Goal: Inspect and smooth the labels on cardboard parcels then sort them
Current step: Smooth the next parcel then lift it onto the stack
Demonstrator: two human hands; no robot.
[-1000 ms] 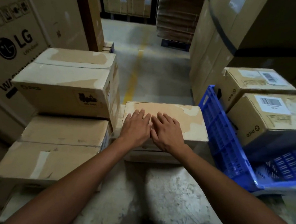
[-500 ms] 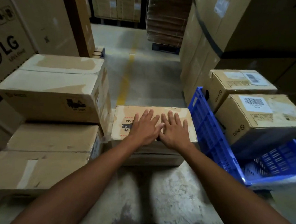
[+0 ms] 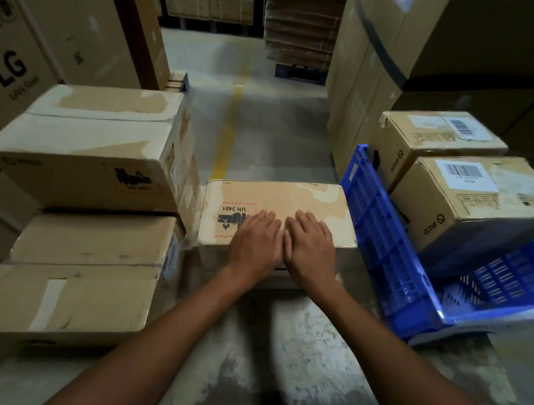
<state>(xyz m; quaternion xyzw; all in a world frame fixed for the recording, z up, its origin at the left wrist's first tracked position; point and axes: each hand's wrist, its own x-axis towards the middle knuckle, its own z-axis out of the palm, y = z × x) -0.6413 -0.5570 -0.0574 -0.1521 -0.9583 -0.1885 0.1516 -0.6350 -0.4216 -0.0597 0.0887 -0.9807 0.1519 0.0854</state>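
Parcel (image 3: 292, 201) of plain brown cardboard sits at the far edge of the counter (image 3: 293, 352), about midway between its left and right sides, lying flat with its long side across. On the left part of its top is a hazard label (image 3: 230, 218) with a red hatched border and the print "UN 3481", which reads upside down from the head view.

Both hands lie palm down on the near half of the parcel's top. The left hand (image 3: 255, 243) covers the right end of the hazard label, and its fingers (image 3: 265, 218) are straight and held close together. The right hand (image 3: 311, 249) lies just beside it, the two touching along their inner edges; its fingers (image 3: 306, 219) are likewise straight and flat on the cardboard, only slightly fanned. Neither hand curls round anything.

At the counter's left edge stands a stack of two larger cartons, the upper carton (image 3: 84, 152) resting on the lower carton (image 3: 65, 281), close against the parcel's left side. At the right edge a blue crate (image 3: 382, 246) lies tipped, its slatted wall just beside the parcel. Two boxes rest in it: the near box (image 3: 479, 216) and the far box (image 3: 428, 142), each with a white barcode sticker on top. A tall LG carton (image 3: 7, 73) stands behind the stack.
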